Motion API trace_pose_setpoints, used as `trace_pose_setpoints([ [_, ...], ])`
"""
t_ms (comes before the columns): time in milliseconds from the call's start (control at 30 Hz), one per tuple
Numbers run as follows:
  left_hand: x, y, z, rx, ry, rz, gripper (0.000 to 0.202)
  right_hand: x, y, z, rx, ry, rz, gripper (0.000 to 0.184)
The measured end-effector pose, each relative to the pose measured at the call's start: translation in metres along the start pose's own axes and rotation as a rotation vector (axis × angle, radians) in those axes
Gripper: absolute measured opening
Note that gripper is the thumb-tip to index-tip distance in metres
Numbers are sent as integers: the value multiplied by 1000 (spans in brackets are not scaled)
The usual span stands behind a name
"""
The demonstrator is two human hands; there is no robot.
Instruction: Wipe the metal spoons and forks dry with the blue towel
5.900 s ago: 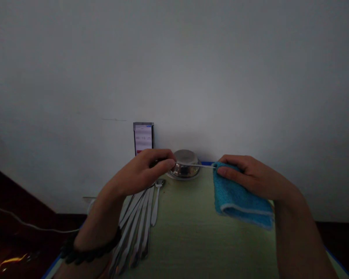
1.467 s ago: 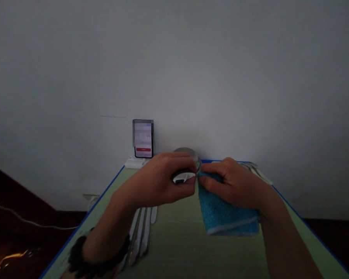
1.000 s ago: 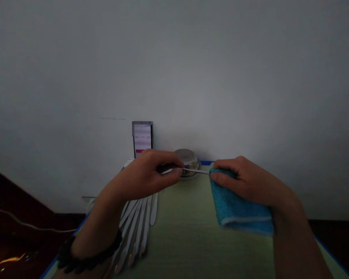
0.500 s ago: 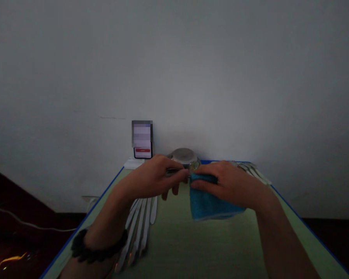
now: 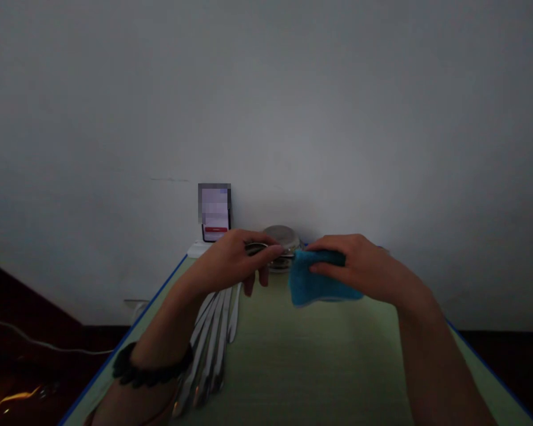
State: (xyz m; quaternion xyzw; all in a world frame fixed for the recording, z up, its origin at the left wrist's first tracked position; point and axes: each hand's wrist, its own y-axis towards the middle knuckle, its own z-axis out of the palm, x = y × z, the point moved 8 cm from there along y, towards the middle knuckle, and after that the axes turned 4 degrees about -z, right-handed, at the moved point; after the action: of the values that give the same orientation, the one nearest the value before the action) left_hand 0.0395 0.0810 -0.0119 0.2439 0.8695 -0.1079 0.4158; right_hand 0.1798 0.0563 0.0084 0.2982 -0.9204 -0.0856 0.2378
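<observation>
My left hand, with a dark beaded bracelet on its wrist, pinches a shiny metal spoon between thumb and fingers. The spoon lies sideways, its bowl by my left palm and its handle pointing right. In my right hand is a blue cloth, folded around the handle's far end, which it hides. Both hands are raised over the table. Below my left hand, several silver table knives lie side by side on the tabletop.
A round metal container stands at the back of the pale green table, against the wall. To its left a phone leans upright on a white base. A white cable runs at the lower left.
My right hand and the cloth have moved slightly up and to the right, baring more of the spoon's handle. My left hand keeps its pinch and has shifted a little up and left.
</observation>
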Motion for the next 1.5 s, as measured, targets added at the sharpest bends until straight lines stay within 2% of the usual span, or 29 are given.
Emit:
trace_pose_setpoints([
  [167, -10, 2, 3, -15, 4, -14, 32, 8, 5, -5, -103, 39, 35, 21],
  [400, -3, 0, -7, -92, -30, -30, 29, -3, -1, -18, -304, 169, 69, 24],
  [633, 22, -1, -28, -211, -188, -40, 25, -37, -7, -11, -237, 196, 169, 34],
  [867, 24, 0, -28, -174, -263, -42, 27, -33, -3, -7, -260, 407, 131, 26],
  [967, 23, 0, -25, -140, -266, -42, 27, -33, -4, -9, -295, 421, 110, 26],
  [1167, 20, -1, -24, -128, -283, -34, 26, -30, -7, -13, -298, 310, 83, 51],
  [1300, 10, -2, -21, -131, -94, -30, 27, -14, -8, -15, -286, 75, 44, 60],
  [1400, -3, -5, -14, -116, 42, -4, 27, 5, -5, -15, -285, -95, -14, 52],
  [1500, -15, -7, -10, -109, 138, 37, 25, 16, 3, -2, -158, -119, -33, 28],
])
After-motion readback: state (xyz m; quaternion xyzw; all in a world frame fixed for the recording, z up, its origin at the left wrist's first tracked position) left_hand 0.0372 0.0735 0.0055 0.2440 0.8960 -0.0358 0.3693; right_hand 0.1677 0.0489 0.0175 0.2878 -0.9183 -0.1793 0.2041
